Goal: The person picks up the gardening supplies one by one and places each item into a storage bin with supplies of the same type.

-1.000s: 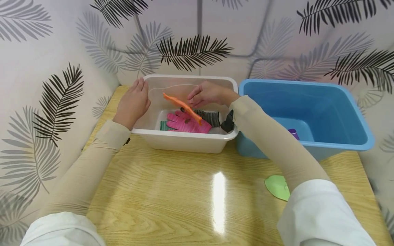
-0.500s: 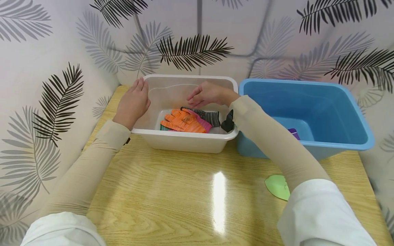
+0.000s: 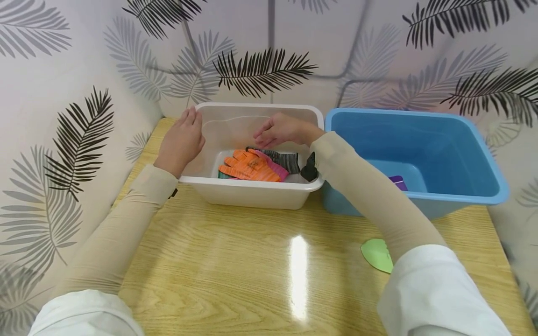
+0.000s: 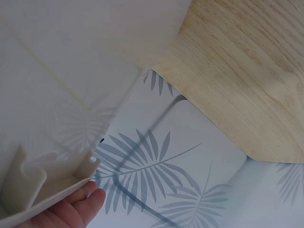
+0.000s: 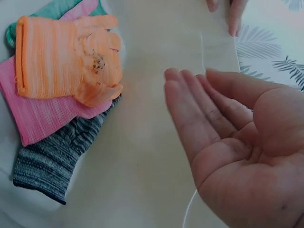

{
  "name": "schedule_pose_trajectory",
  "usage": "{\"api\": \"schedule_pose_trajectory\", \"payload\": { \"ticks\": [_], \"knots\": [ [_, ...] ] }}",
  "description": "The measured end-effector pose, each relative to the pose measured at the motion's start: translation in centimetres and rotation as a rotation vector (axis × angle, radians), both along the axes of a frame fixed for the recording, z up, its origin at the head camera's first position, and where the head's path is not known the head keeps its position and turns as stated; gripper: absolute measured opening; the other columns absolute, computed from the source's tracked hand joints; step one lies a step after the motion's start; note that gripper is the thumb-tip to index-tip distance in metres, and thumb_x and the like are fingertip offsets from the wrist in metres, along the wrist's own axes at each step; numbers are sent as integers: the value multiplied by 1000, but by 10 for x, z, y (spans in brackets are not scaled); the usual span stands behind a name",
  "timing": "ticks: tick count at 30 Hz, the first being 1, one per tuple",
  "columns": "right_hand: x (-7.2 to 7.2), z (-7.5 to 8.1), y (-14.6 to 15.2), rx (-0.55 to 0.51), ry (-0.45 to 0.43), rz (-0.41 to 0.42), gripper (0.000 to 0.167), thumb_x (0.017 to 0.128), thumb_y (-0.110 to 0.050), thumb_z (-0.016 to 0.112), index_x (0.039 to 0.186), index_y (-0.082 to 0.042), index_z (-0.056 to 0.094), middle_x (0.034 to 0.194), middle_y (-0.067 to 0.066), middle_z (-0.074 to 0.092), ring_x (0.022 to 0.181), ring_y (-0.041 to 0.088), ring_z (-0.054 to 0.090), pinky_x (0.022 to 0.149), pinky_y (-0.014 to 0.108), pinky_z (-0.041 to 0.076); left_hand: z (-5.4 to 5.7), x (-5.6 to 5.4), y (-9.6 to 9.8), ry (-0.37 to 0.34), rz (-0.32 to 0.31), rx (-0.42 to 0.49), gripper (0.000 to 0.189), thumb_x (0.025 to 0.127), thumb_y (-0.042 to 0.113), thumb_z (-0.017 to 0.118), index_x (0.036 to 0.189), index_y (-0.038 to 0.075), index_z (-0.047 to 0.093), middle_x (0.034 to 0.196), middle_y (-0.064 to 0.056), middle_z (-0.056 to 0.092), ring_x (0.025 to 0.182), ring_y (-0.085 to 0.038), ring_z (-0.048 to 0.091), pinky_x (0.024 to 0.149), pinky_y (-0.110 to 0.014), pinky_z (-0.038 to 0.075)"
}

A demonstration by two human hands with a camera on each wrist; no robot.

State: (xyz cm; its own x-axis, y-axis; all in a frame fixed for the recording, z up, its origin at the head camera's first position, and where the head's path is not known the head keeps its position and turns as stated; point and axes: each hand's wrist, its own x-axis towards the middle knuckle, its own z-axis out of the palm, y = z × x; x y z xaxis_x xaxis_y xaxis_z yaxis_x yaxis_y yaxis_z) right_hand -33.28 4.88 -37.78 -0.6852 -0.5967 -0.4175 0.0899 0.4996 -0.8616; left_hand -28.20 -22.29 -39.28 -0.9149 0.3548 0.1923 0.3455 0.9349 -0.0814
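My left hand (image 3: 181, 140) holds the left rim of a white plastic bin (image 3: 248, 192); in the left wrist view its fingers (image 4: 78, 204) lie under the lip. My right hand (image 3: 283, 129) hovers inside the bin with relaxed fingers and nothing in them. Below it, an orange knit glove (image 3: 248, 165) lies spread on top of a pink glove (image 3: 282, 171). A grey-black striped glove (image 3: 287, 161) sticks out behind them. The right wrist view also shows a green glove (image 5: 26, 27) at the bottom of the pile, mostly hidden.
A blue bin (image 3: 445, 140) stands right beside the white one, with a purple item (image 3: 398, 182) partly visible inside. A light green flat piece (image 3: 377, 255) lies on the wooden table (image 3: 235, 261), partly behind my right sleeve. Leaf-patterned curtain (image 3: 269, 32) surrounds the table.
The orange glove was in the air below my right hand's fingertips and has dropped flat onto the pink glove. Both hands have stayed nearly still.
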Motion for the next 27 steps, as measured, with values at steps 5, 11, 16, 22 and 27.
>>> {"api": "schedule_pose_trajectory", "payload": {
  "ticks": [5,11,16,22,27],
  "knots": [
    [3,4,-4,-29,22,-21,28,92,-8,56,117,5,58,112,20,62,102,31,61,87,36,50,2,0,3,-4,-5,8,52,91,10,46,134,-17,34,138,-33,33,130,-41,32,109,-42,24],
    [14,21,-10,-62,115,-51,24,93,-9,54,114,2,62,105,14,65,93,22,65,81,30,52,2,1,1,1,-22,3,52,90,10,47,132,-18,35,137,-34,35,130,-42,32,109,-41,23],
    [28,51,-8,-62,244,-40,24,94,-12,54,113,1,63,105,11,66,92,18,64,82,30,52,1,1,2,-30,-11,18,54,90,10,46,134,-18,32,139,-34,32,131,-42,29,111,-40,19],
    [47,89,21,99,535,40,31,95,-20,52,121,-6,61,108,6,65,94,13,62,82,27,51,0,2,4,-29,-13,15,53,91,11,44,133,-18,33,138,-34,33,131,-42,30,110,-41,21],
    [56,108,67,255,786,59,36,95,-22,51,126,-4,58,119,10,61,105,20,57,90,35,47,2,4,4,-31,-7,18,52,91,11,43,133,-18,33,138,-35,32,130,-43,30,110,-42,21]
  ]
}}
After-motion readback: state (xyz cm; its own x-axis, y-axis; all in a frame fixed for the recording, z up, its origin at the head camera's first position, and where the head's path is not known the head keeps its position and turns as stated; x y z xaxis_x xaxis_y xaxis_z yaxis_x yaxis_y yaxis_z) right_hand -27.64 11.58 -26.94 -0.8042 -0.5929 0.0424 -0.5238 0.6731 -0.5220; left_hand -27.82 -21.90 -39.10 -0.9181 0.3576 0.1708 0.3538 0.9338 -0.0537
